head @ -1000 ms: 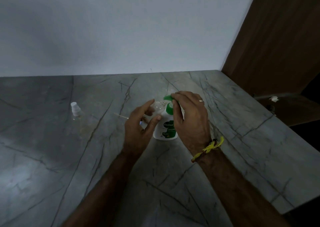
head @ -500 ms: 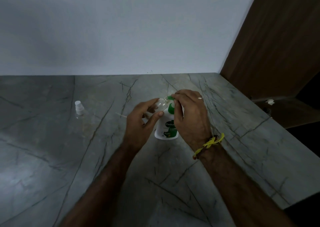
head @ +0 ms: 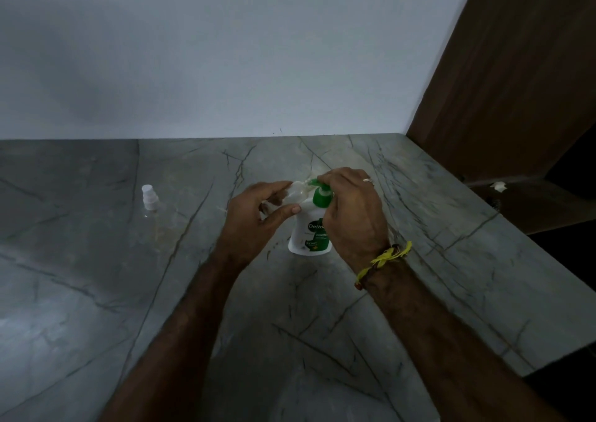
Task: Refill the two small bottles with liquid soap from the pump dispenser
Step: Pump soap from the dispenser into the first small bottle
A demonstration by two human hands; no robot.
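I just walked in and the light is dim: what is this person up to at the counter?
A person is refilling a small bottle with soap. The left hand holds a clear bottle up to the green nozzle of the pump dispenser, which stands on the grey counter. The right hand is on the pump head. A second bottle, with a white cap, stands untouched off to the left. Whether soap is flowing cannot be told.
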